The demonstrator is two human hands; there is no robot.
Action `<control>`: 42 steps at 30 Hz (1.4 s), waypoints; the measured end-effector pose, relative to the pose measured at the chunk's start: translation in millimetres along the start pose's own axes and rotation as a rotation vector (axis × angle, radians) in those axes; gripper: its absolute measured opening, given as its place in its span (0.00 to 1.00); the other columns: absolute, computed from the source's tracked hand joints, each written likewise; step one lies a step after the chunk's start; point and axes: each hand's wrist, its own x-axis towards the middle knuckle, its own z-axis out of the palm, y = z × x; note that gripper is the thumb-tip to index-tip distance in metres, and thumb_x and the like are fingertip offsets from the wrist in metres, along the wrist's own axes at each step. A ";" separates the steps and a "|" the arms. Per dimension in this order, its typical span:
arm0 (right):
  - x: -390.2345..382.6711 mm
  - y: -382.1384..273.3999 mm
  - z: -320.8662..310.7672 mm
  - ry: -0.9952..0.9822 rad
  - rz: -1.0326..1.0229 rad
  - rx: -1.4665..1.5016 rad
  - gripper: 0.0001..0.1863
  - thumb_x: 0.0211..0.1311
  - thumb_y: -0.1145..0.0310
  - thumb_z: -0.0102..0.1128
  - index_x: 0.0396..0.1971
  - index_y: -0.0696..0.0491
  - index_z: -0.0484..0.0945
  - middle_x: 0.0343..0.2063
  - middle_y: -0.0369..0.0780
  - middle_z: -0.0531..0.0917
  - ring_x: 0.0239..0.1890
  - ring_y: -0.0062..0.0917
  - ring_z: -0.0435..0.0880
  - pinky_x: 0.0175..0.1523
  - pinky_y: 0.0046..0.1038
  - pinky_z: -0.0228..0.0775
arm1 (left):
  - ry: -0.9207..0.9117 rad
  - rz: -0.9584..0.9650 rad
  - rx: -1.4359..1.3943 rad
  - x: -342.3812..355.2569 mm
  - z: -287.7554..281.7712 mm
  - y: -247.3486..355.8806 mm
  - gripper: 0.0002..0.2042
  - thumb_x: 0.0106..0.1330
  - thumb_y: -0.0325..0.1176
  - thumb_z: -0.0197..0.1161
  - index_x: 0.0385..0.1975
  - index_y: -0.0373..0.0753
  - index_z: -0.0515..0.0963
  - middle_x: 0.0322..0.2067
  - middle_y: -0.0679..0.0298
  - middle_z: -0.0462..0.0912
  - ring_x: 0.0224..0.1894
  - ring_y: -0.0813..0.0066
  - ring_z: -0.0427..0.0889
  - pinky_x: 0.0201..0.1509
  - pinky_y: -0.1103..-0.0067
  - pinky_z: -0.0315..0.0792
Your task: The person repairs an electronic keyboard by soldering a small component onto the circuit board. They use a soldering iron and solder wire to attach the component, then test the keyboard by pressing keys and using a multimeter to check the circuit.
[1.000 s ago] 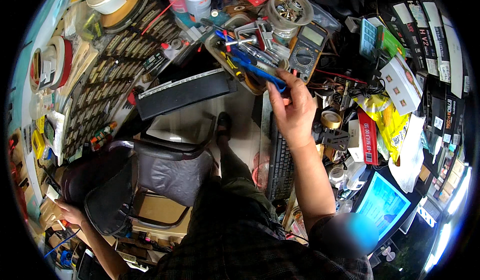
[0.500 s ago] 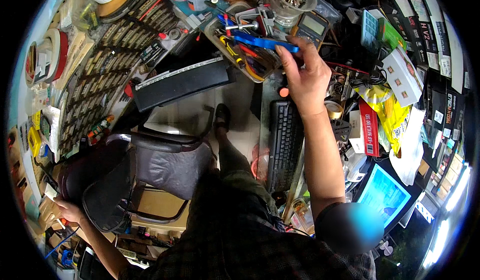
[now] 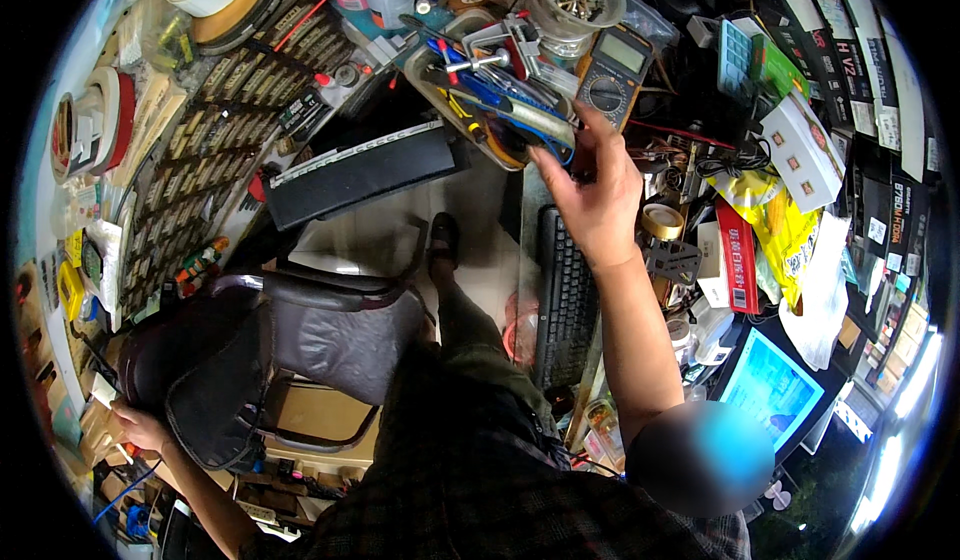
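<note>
My right hand [image 3: 598,185] is over the near right end of a long tool tray [image 3: 487,152], thumb and fingers apart. Between them, at the tray's edge, a blue tool with a pale body [image 3: 540,118] lies among the other tools; its exact kind is unclear. Pliers with yellow handles [image 3: 462,118] and a small metal clamp or vise [image 3: 490,58] are in the tray too. At far left, my left hand [image 3: 142,428] has its fingers curled beside a small white piece [image 3: 103,390]; what they hold is too small to make out.
A multimeter [image 3: 612,75] and a tub of screws [image 3: 578,5] stand beyond the right hand. A black keyboard [image 3: 567,290] lies below it, a lit screen [image 3: 770,385] to the right. A dark chair [image 3: 340,345] stands left of my legs, a black case [image 3: 365,172] ahead.
My right hand has moved down and slightly left, and its fingers have spread. The blue tool it held up is now down in the tray. My left hand has barely moved.
</note>
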 end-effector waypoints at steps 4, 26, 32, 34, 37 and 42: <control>-26.3 -7.5 -1.3 0.019 0.158 0.109 0.38 0.51 0.63 0.85 0.60 0.58 0.75 0.38 0.42 0.84 0.35 0.28 0.84 0.38 0.28 0.78 | 0.090 0.158 -0.016 7.9 4.0 -22.8 0.30 0.84 0.56 0.36 0.56 0.43 0.84 0.49 0.51 0.89 0.49 0.42 0.86 0.50 0.54 0.75; -32.1 -11.8 15.4 -0.175 0.038 -0.065 0.15 0.66 0.76 0.61 0.52 0.54 0.79 0.31 0.48 0.82 0.31 0.49 0.83 0.36 0.44 0.76 | 0.013 0.018 -0.008 9.5 3.4 -22.8 0.31 0.82 0.60 0.37 0.55 0.46 0.86 0.49 0.50 0.88 0.48 0.40 0.85 0.49 0.51 0.73; -33.2 -24.0 16.6 -0.196 0.022 -0.249 0.21 0.68 0.77 0.55 0.61 0.55 0.79 0.42 0.52 0.86 0.37 0.48 0.87 0.42 0.42 0.80 | 0.069 0.080 0.014 13.9 15.4 -39.7 0.30 0.82 0.60 0.39 0.57 0.46 0.84 0.51 0.51 0.88 0.49 0.42 0.85 0.49 0.53 0.74; -32.1 -22.5 18.7 -0.218 0.039 -0.285 0.21 0.69 0.75 0.54 0.62 0.56 0.78 0.42 0.53 0.86 0.39 0.50 0.87 0.43 0.44 0.80 | 0.091 0.110 0.029 15.3 17.3 -46.9 0.30 0.82 0.60 0.39 0.58 0.46 0.84 0.51 0.52 0.88 0.49 0.42 0.85 0.49 0.54 0.74; -28.6 -22.5 21.6 -0.240 0.077 -0.324 0.21 0.70 0.73 0.53 0.62 0.56 0.78 0.41 0.54 0.87 0.40 0.51 0.87 0.45 0.47 0.80 | 0.097 0.134 0.022 12.2 15.9 -41.0 0.30 0.82 0.60 0.40 0.58 0.46 0.83 0.51 0.52 0.88 0.49 0.42 0.85 0.49 0.54 0.75; -22.0 -8.7 24.8 -0.266 0.104 -0.198 0.14 0.68 0.72 0.54 0.50 0.59 0.76 0.34 0.54 0.86 0.35 0.54 0.85 0.43 0.50 0.79 | 0.043 0.073 -0.034 2.7 3.9 -15.2 0.30 0.81 0.61 0.40 0.58 0.47 0.83 0.51 0.51 0.87 0.49 0.41 0.85 0.49 0.53 0.75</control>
